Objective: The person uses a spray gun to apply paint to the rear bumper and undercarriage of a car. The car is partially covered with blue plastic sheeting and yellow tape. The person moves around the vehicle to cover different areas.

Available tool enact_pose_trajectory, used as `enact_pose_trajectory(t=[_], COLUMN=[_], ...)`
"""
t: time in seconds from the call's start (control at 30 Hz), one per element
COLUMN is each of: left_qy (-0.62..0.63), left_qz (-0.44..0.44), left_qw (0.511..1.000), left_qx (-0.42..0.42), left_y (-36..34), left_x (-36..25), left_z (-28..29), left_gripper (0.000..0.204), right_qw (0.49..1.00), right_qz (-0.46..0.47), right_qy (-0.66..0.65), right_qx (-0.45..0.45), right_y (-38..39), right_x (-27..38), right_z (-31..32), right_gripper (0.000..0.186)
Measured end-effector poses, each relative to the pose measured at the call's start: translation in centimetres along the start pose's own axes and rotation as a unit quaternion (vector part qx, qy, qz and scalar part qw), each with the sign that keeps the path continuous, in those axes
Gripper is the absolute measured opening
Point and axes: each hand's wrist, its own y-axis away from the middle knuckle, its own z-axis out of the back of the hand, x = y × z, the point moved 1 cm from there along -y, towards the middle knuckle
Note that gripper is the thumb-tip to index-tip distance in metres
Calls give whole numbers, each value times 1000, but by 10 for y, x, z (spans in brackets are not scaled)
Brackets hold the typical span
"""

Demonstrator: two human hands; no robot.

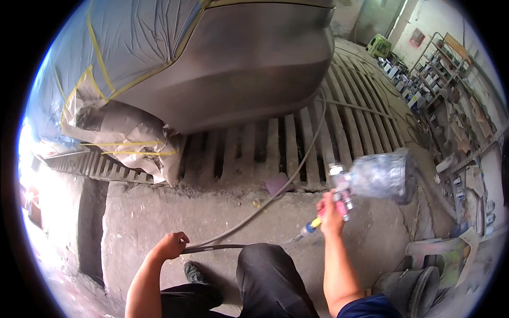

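Observation:
My right hand (331,214) grips a spray gun (342,185) by its handle, with a translucent cup (379,176) tipped sideways on top and a yellow-and-blue hose fitting (312,226) below. My left hand (173,244) is closed around the grey air hose (214,246) near my left knee. Ahead of me is a car's rear side panel (254,58) in dull grey, edged with yellow tape and blue plastic sheeting (132,37). Crumpled masking paper (132,135) covers the wheel area at its lower left.
A slatted grate (360,122) runs under and beside the car, over the concrete floor (148,206). The hose loops across it. At right stand shelves (445,69) of cans, a green stool (378,46) at the back, and buckets (413,289) near my right side. A purple scrap (275,183) lies ahead.

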Motion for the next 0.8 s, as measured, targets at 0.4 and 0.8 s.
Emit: enact_pose_trajectory(t=[0.4,0.8], left_qy=[-10,6], left_qz=[-53,-25], left_qw=[994,997], left_qx=[-97,-68], left_y=[-7,4], left_x=[10,26], left_z=[-2,2], left_gripper=[23,26], right_qw=[997,997], right_qz=[71,54], right_qy=[-33,-32], right_qx=[6,-53], right_y=[16,7], right_x=[17,24], right_z=[1,-21], right_gripper=[22,23])
